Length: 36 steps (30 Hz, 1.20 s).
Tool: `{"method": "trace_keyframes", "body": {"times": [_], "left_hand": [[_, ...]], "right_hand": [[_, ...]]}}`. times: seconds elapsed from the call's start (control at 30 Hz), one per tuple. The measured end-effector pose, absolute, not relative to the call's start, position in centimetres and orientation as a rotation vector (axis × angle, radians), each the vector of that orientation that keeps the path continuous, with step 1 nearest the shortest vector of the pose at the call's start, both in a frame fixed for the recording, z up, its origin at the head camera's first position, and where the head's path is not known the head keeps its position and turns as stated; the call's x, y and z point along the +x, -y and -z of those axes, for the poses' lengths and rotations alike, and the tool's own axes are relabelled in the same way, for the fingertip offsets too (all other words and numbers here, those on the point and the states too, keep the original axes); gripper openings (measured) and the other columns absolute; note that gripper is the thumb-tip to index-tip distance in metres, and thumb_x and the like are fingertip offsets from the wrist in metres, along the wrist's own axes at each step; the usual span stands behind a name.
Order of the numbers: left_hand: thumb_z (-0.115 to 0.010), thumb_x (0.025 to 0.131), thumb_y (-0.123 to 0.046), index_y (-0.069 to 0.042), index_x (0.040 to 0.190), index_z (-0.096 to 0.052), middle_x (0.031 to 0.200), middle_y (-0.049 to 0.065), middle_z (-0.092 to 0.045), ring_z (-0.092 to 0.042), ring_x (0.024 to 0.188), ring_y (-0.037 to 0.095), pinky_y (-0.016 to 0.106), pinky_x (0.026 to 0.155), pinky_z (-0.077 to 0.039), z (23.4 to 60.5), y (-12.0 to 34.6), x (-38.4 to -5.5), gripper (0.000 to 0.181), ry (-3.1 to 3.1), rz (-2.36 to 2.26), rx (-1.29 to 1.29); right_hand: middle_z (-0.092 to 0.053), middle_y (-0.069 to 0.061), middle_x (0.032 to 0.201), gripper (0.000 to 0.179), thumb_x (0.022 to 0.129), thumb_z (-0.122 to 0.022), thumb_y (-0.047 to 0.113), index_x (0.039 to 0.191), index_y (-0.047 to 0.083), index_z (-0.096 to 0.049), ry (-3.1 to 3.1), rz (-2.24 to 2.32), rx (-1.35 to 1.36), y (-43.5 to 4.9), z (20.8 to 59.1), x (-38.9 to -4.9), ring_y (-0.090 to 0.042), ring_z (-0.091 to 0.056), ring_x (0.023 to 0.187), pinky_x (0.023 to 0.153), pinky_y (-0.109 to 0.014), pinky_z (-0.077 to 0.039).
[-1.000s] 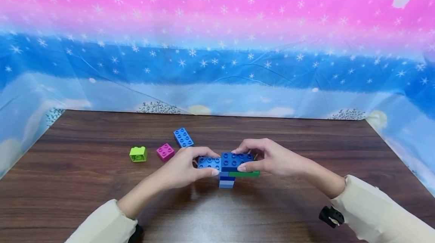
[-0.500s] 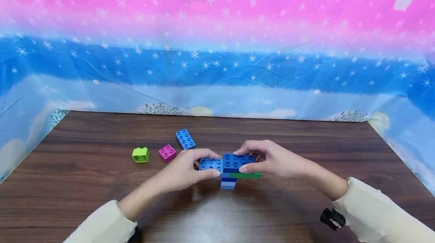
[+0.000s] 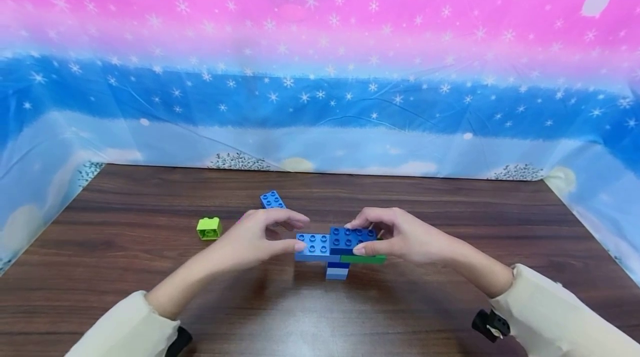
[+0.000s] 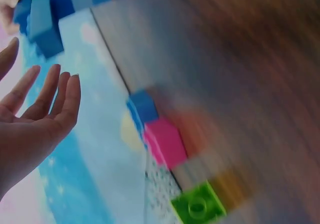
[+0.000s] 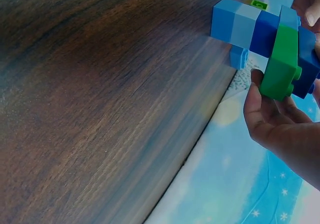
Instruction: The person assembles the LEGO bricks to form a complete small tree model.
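Note:
A stack of toy building bricks stands on the table in front of me. Its narrow column of blue bricks carries a green brick on the right and a lighter blue brick on the left. On top, a dark blue brick sits beside the lighter one's exposed studs. My right hand grips the dark blue brick, thumb in front and fingers behind. Fingers spread apart, my left hand is at the stack's left end, its thumb tip overlapping the lighter brick in the head view.
Loose bricks lie to the left on the wooden table: a lime green one, a blue one and a pink one, mostly hidden behind my left hand in the head view. A patterned cloth closes off the back and sides.
My left hand has let go of the lighter blue brick and drawn back to the left, now covering most of the pink brick. The right hand keeps its grip on the stack.

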<state>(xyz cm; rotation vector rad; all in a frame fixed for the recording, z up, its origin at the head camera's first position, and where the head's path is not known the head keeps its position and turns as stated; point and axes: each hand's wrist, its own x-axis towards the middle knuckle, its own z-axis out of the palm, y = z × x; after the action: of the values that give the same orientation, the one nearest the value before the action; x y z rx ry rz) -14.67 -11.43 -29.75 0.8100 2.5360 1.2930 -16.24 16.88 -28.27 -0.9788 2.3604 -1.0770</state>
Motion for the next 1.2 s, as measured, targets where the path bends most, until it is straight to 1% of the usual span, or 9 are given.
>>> {"method": "trace_keyframes", "body": {"times": [0.1,0.2,0.4,0.57,0.7,0.83,1.03,1.2], "left_hand": [[-0.067,0.083,-0.03,-0.012,0.119,-0.059,0.112,0.003,-0.061,-0.056,0.099,0.022,0.036,0.081,-0.047,29.2,12.7,-14.9,0.041,-2.604,-1.278,0.782],[-0.068,0.082,-0.029,-0.01,0.117,-0.06,0.112,0.006,-0.062,-0.057,0.094,0.023,0.036,0.078,-0.048,28.8,14.2,-15.0,0.041,-2.667,-1.257,0.748],[-0.067,0.083,-0.032,-0.009,0.117,-0.06,0.113,0.008,-0.061,-0.054,0.107,0.025,0.043,0.085,-0.045,28.7,16.8,-15.1,0.041,-2.746,-1.227,0.677],[-0.067,0.084,-0.032,-0.007,0.118,-0.059,0.113,0.012,-0.06,-0.057,0.103,0.028,0.04,0.08,-0.048,29.3,18.0,-15.2,0.043,-2.755,-1.231,0.606],[-0.067,0.083,-0.031,-0.005,0.118,-0.059,0.113,0.015,-0.06,-0.057,0.102,0.029,0.041,0.08,-0.048,30.2,18.5,-15.5,0.044,-2.79,-1.213,0.562],[-0.068,0.083,-0.028,-0.003,0.117,-0.059,0.111,0.015,-0.061,-0.057,0.1,0.028,0.041,0.08,-0.048,31.1,18.5,-15.9,0.043,-2.814,-1.212,0.527],[-0.069,0.083,-0.018,0.004,0.116,-0.057,0.105,0.015,-0.061,-0.058,0.097,0.028,0.039,0.081,-0.049,32.1,17.8,-16.5,0.041,-2.837,-1.195,0.562],[-0.069,0.081,-0.013,0.006,0.115,-0.057,0.105,0.017,-0.061,-0.059,0.097,0.03,0.04,0.082,-0.048,32.4,17.5,-16.9,0.041,-2.864,-1.159,0.556]], "right_hand": [[-0.059,0.001,0.106,0.031,0.088,-0.062,0.025,0.116,0.014,-0.058,-2.372,1.066,-0.982,-16.9,28.3,-16.2,-0.018,-0.052,0.083,0.071,-0.032,-0.046],[-0.059,0.001,0.107,0.031,0.088,-0.062,0.025,0.117,0.014,-0.058,-2.377,1.064,-0.979,-17.0,28.3,-16.1,-0.018,-0.051,0.083,0.071,-0.031,-0.046],[-0.058,0.0,0.108,0.031,0.088,-0.062,0.025,0.117,0.014,-0.058,-2.382,1.063,-0.985,-17.1,28.3,-16.1,-0.018,-0.051,0.082,0.07,-0.031,-0.045],[-0.058,0.001,0.108,0.032,0.088,-0.062,0.025,0.117,0.015,-0.058,-2.383,1.063,-0.988,-17.1,28.4,-16.1,-0.018,-0.051,0.082,0.069,-0.031,-0.045],[-0.058,0.0,0.108,0.032,0.088,-0.062,0.025,0.118,0.014,-0.058,-2.382,1.063,-0.993,-17.2,28.5,-16.1,-0.018,-0.051,0.083,0.07,-0.031,-0.046],[-0.058,0.001,0.107,0.033,0.088,-0.062,0.026,0.119,0.016,-0.058,-2.391,1.052,-0.991,-17.1,28.5,-16.1,-0.019,-0.051,0.083,0.07,-0.031,-0.046],[-0.058,0.002,0.106,0.033,0.088,-0.062,0.027,0.119,0.017,-0.058,-2.395,1.051,-0.989,-17.1,28.6,-16.2,-0.019,-0.051,0.083,0.07,-0.031,-0.045],[-0.058,0.001,0.107,0.033,0.088,-0.061,0.026,0.119,0.015,-0.058,-2.383,1.064,-0.993,-17.0,28.5,-16.2,-0.019,-0.05,0.084,0.07,-0.031,-0.045]]}}
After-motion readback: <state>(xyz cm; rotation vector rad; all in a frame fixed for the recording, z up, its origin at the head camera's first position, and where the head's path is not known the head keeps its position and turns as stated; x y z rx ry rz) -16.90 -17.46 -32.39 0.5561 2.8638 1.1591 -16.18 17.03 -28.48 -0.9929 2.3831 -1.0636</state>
